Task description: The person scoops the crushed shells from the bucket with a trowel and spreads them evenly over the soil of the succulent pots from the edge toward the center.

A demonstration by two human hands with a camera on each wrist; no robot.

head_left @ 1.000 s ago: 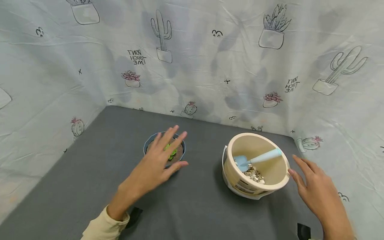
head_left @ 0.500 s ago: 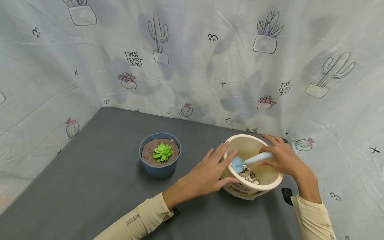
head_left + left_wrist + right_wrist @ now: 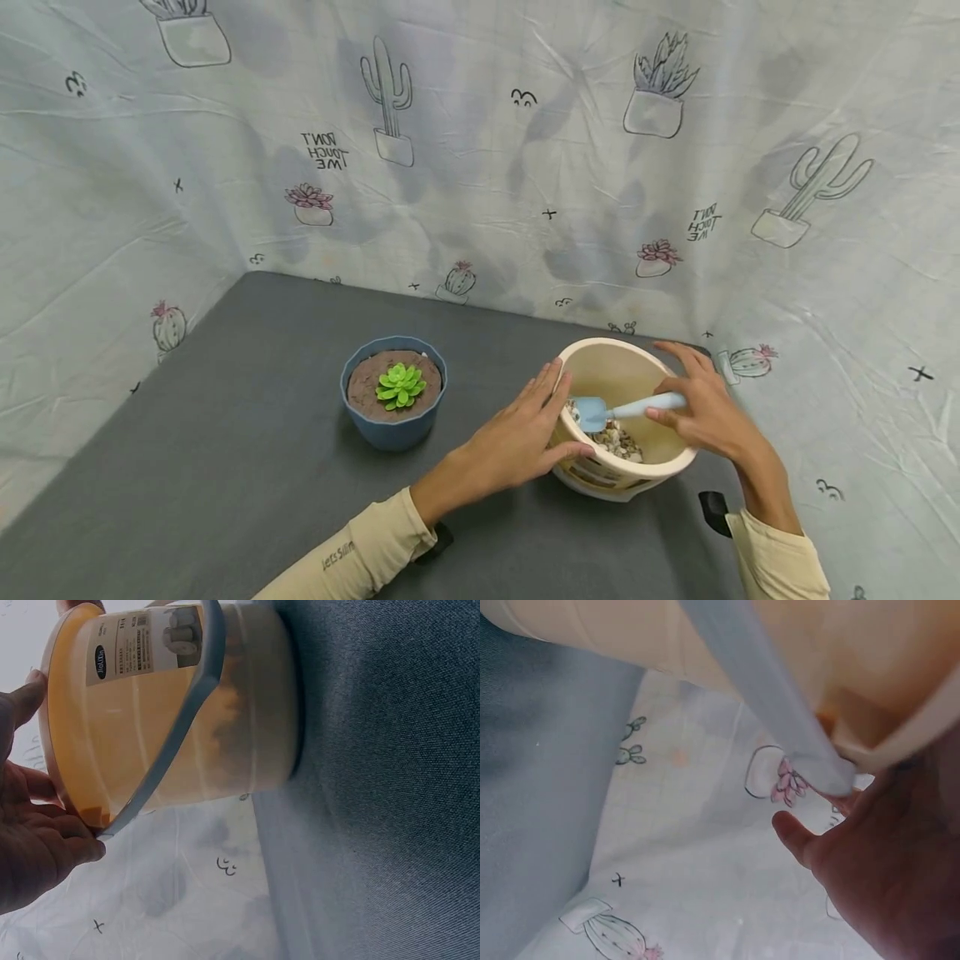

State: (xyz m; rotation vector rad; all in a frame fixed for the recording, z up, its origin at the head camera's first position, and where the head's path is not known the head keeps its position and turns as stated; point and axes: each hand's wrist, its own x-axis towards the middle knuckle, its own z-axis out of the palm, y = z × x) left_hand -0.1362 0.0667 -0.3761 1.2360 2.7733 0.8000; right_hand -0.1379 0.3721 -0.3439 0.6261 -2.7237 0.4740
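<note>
Pale-blue plastic trowel (image 3: 592, 414), one, lies inside one round cream bucket (image 3: 600, 348), blade toward nine o'clock, long axis nine-to-three; right hand (image 3: 708, 412) pinches its handle, left hand (image 3: 513, 442), fingers extended, touches the nine-o'clock rim.

Head view is evenly lit, soft shadows on tabletop (image 3: 225, 442); wrist views dimmer, near bucket (image 3: 855, 652) blurred in right one
</note>
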